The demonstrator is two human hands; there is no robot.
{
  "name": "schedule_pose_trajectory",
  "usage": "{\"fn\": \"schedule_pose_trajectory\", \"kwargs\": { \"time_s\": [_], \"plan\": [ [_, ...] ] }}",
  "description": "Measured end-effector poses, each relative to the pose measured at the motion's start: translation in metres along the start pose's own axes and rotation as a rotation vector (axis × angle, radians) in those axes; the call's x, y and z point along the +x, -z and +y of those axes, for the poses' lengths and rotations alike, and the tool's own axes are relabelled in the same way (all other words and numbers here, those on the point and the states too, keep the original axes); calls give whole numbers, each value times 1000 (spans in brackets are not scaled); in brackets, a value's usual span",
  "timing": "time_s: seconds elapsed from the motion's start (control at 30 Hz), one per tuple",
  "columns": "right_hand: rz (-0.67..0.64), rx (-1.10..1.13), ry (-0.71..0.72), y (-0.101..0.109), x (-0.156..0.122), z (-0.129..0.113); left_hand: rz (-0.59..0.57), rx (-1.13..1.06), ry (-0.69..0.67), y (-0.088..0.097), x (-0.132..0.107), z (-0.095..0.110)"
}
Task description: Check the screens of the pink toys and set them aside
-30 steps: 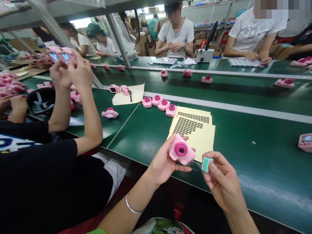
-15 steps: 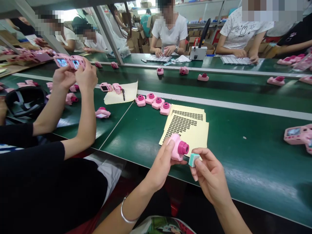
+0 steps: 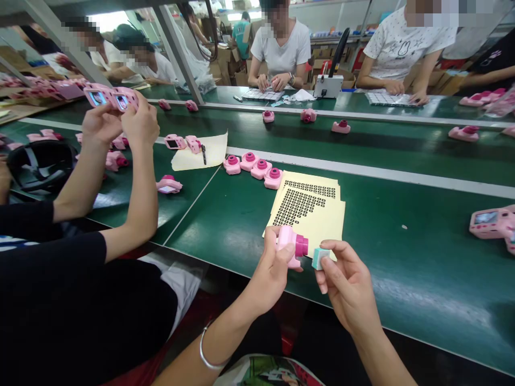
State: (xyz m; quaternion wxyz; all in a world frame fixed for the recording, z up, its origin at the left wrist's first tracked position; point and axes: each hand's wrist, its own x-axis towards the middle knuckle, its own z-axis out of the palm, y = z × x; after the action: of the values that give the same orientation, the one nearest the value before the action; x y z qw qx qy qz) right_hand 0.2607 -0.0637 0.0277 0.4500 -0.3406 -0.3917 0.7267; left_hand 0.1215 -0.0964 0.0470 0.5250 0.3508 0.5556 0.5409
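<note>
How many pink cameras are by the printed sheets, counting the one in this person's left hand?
5: the held camera in the left hand; from left, first camera, second camera, third camera and fourth camera, grouped beside the printed sheets.

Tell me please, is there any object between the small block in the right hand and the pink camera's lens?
Nothing visible stands between the small block and the lens: only a narrow gap shows, with the yellow sheet behind it.

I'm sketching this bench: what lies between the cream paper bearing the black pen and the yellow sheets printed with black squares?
Four pink cameras with magenta lenses lie clustered there on the green tabletop, as the head view shows.
</note>
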Motion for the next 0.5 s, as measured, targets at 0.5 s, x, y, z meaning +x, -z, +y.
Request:
{"fn": "schedule_pose_trajectory", "kwargs": {
  "time_s": [0.5],
  "plan": [
    [-1,-283,258,-7,12,8,49,392,-238,1,-6,-10]
  ]
}}
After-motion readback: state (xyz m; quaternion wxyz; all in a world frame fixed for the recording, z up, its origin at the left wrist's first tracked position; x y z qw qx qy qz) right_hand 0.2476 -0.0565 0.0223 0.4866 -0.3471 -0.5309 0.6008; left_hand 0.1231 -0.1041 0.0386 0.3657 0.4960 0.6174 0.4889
